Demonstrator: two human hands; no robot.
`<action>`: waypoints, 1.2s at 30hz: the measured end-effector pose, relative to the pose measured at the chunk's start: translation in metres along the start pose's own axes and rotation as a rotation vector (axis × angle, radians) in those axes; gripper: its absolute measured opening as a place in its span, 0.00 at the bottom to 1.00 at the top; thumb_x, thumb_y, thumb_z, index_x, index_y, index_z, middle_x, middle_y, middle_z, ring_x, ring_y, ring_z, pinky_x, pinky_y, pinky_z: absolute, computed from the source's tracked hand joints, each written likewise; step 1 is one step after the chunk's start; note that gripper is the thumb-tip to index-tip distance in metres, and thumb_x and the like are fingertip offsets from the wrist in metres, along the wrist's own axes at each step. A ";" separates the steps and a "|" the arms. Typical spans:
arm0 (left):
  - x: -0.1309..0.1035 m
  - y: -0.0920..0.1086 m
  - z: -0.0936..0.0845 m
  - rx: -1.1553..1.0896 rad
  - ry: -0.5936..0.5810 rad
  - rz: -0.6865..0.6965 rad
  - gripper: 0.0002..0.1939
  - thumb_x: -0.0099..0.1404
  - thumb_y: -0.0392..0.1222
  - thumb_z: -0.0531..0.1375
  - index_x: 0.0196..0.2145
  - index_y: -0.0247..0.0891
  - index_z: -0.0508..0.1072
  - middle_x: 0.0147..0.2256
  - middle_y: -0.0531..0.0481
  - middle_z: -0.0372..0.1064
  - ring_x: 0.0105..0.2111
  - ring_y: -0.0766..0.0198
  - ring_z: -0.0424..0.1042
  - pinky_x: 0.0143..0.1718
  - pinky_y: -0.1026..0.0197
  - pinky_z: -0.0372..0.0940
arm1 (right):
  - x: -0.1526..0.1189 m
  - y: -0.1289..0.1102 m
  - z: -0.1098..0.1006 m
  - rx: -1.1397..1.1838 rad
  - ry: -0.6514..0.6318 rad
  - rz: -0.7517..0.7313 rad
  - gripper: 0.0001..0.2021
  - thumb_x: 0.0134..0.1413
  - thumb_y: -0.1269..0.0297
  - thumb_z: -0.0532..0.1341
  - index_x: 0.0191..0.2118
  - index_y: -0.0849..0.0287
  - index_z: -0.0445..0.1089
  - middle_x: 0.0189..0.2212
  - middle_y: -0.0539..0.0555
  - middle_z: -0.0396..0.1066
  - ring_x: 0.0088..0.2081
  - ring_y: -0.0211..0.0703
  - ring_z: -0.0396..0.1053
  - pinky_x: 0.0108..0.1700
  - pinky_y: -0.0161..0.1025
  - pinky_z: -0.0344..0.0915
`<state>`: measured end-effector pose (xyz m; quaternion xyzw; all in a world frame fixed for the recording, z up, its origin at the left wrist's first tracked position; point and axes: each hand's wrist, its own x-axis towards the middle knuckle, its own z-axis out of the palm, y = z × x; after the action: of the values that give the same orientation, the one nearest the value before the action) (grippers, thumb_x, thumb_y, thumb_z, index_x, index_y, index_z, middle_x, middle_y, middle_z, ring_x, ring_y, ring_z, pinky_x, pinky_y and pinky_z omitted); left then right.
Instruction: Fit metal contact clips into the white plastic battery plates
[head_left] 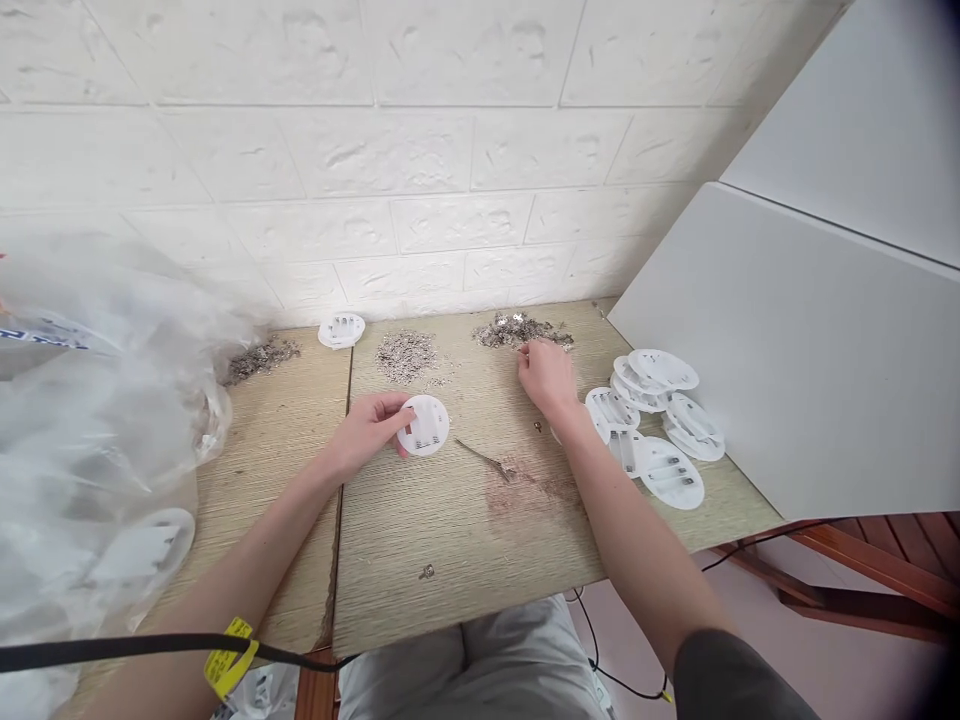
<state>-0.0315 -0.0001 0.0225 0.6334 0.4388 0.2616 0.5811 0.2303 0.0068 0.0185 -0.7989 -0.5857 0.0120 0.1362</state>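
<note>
My left hand [373, 428] grips a round white plastic battery holder [426, 428], thumb on its face; metal contacts show in its slots. At the back of the table, my right hand [546, 372] touches the near edge of a pile of small metal battery contacts [510, 328]. Its fingers are bent together, and whatever is between them is hidden. A heap of smaller shiny metal pieces [406, 356] lies beyond my left hand. Between the hands is a thin metal tool, apparently tweezers [484, 458].
Several white battery holders [673, 474] lie heaped by my right forearm, beside a grey panel [757, 340]. Other holders [341, 330] stand by the wall. A clear plastic bag [97, 440] fills the left side. A black cable [150, 648] crosses the lower left.
</note>
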 end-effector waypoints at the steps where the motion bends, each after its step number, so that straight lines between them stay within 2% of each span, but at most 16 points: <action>1: 0.000 0.000 0.001 0.007 0.005 -0.001 0.14 0.58 0.48 0.61 0.34 0.34 0.77 0.24 0.51 0.72 0.20 0.69 0.68 0.21 0.66 0.67 | 0.000 0.001 0.000 -0.008 -0.004 -0.002 0.13 0.59 0.74 0.49 0.39 0.63 0.71 0.43 0.64 0.71 0.45 0.54 0.69 0.42 0.43 0.62; 5: 0.001 -0.004 0.005 0.048 0.012 0.011 0.17 0.59 0.47 0.60 0.40 0.33 0.77 0.27 0.49 0.73 0.22 0.67 0.70 0.21 0.65 0.69 | 0.000 0.003 0.000 -0.026 0.001 -0.009 0.12 0.58 0.75 0.50 0.34 0.62 0.70 0.39 0.64 0.72 0.41 0.53 0.69 0.39 0.43 0.61; 8: 0.003 -0.008 0.007 0.048 0.040 0.011 0.19 0.59 0.45 0.59 0.45 0.32 0.75 0.30 0.49 0.74 0.23 0.67 0.70 0.21 0.65 0.69 | -0.003 -0.002 -0.001 0.039 0.089 -0.057 0.09 0.59 0.70 0.52 0.33 0.62 0.69 0.40 0.63 0.71 0.40 0.52 0.68 0.39 0.42 0.60; 11: 0.004 -0.009 0.007 0.042 0.058 0.004 0.19 0.59 0.43 0.58 0.47 0.32 0.74 0.30 0.49 0.74 0.22 0.67 0.70 0.21 0.64 0.70 | -0.010 -0.016 0.001 0.220 0.170 -0.192 0.08 0.61 0.66 0.53 0.33 0.61 0.67 0.37 0.61 0.71 0.39 0.49 0.67 0.38 0.40 0.60; 14: 0.004 -0.010 0.007 0.043 0.058 0.009 0.18 0.58 0.41 0.58 0.45 0.33 0.75 0.31 0.48 0.75 0.22 0.67 0.70 0.20 0.64 0.70 | -0.024 -0.037 0.005 0.456 0.094 -0.369 0.07 0.60 0.66 0.54 0.32 0.60 0.66 0.31 0.55 0.71 0.33 0.42 0.67 0.36 0.37 0.60; 18: 0.004 -0.011 0.006 0.035 0.030 0.032 0.18 0.56 0.38 0.58 0.45 0.33 0.75 0.32 0.48 0.75 0.23 0.66 0.70 0.20 0.64 0.70 | -0.046 -0.061 0.009 0.689 0.059 -0.572 0.05 0.59 0.67 0.55 0.35 0.59 0.68 0.32 0.53 0.72 0.33 0.39 0.67 0.36 0.36 0.61; 21: 0.004 -0.011 0.006 0.018 0.019 0.047 0.18 0.56 0.38 0.58 0.44 0.34 0.75 0.29 0.50 0.73 0.23 0.65 0.71 0.21 0.63 0.70 | -0.056 -0.069 0.011 0.776 0.046 -0.719 0.06 0.58 0.69 0.56 0.36 0.59 0.70 0.33 0.53 0.72 0.35 0.39 0.68 0.38 0.36 0.62; 24: 0.004 -0.010 0.006 0.022 0.007 0.059 0.17 0.56 0.38 0.58 0.43 0.33 0.76 0.26 0.52 0.72 0.22 0.65 0.70 0.21 0.63 0.70 | -0.057 -0.069 0.013 0.773 0.009 -0.849 0.10 0.56 0.74 0.54 0.39 0.58 0.71 0.34 0.54 0.71 0.37 0.40 0.68 0.39 0.37 0.63; 28: 0.003 -0.009 0.006 0.037 0.018 0.044 0.19 0.56 0.37 0.58 0.45 0.33 0.75 0.27 0.51 0.72 0.23 0.64 0.71 0.21 0.63 0.70 | -0.055 -0.068 0.016 0.763 0.001 -0.834 0.13 0.55 0.76 0.53 0.41 0.59 0.72 0.32 0.53 0.70 0.37 0.40 0.67 0.40 0.37 0.63; 32: 0.002 -0.008 0.007 0.040 0.013 0.039 0.21 0.57 0.37 0.57 0.48 0.32 0.74 0.30 0.49 0.74 0.23 0.65 0.71 0.22 0.62 0.71 | -0.055 -0.068 0.017 0.779 0.018 -0.792 0.09 0.56 0.74 0.55 0.37 0.60 0.72 0.32 0.54 0.70 0.38 0.40 0.68 0.41 0.37 0.63; 36: 0.002 -0.007 0.008 0.008 0.041 0.033 0.28 0.58 0.39 0.58 0.56 0.31 0.67 0.36 0.45 0.75 0.25 0.65 0.71 0.22 0.61 0.71 | -0.054 -0.069 0.020 0.827 0.025 -0.701 0.07 0.57 0.71 0.56 0.35 0.59 0.71 0.34 0.53 0.71 0.38 0.40 0.68 0.42 0.37 0.63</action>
<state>-0.0254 -0.0025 0.0137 0.6374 0.4414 0.2823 0.5650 0.1454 -0.0213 0.0078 -0.4355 -0.7617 0.1858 0.4423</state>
